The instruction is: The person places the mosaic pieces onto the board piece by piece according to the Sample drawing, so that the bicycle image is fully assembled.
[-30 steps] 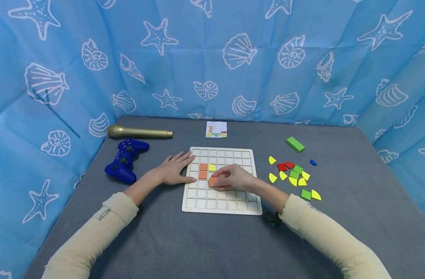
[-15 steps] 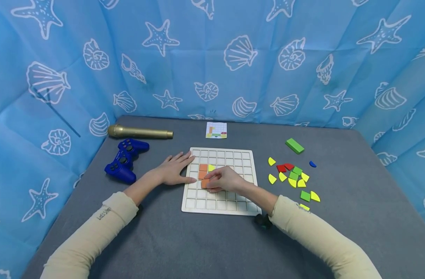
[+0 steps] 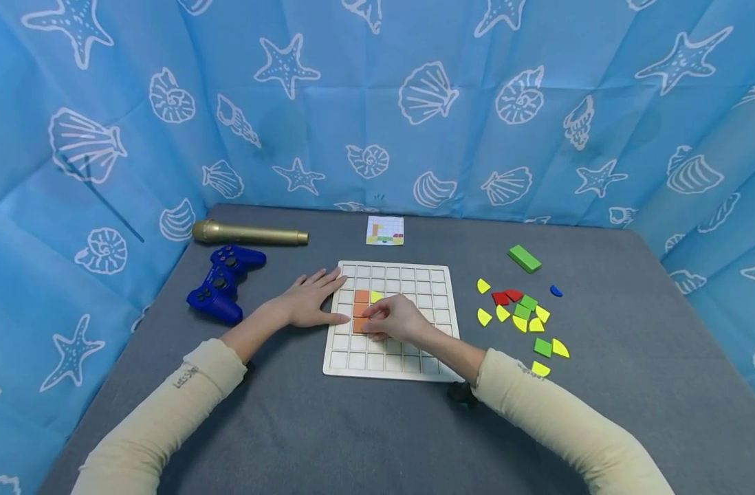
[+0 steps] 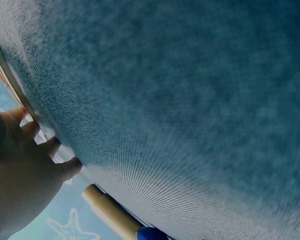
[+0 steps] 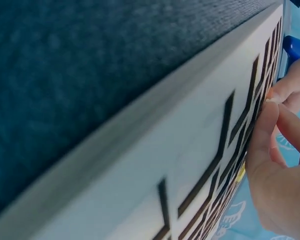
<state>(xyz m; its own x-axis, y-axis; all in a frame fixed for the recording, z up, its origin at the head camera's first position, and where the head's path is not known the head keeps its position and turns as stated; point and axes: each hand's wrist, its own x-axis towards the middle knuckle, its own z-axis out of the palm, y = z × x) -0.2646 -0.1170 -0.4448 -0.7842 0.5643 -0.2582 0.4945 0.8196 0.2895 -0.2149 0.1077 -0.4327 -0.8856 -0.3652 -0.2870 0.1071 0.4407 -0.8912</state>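
Note:
A white grid board (image 3: pixel 408 368) lies on the table. My left hand (image 3: pixel 308 302) rests with fingers spread on its left edge; the left wrist view shows those fingertips (image 4: pixel 70 167) along the edge. My right hand (image 3: pixel 401 320) pinches an orange square tile (image 3: pixel 358 326) between thumb and fingertips, low over the third row of tiles. Directly beyond it, two more orange tiles (image 3: pixel 362 296) sit in one column. A yellow quarter-circle tile (image 3: pixel 375 296) lies beside the farthest one, partly hidden by my right hand. In the right wrist view the thumb and fingers (image 5: pixel 265 120) meet at the board.
Right of the board lie several yellow quarter-circle, green (image 3: pixel 542 347) and red (image 3: pixel 500 298) tiles, a blue piece (image 3: pixel 556 291) and a green block (image 3: pixel 524 258). A pattern card (image 3: pixel 385 230) is behind the board. A gold microphone (image 3: pixel 250 234) and blue game controller (image 3: pixel 224 283) stand left.
My right hand has carried the orange tile leftward across the board, into line under the two other orange tiles. My left hand has stayed on the board's edge.

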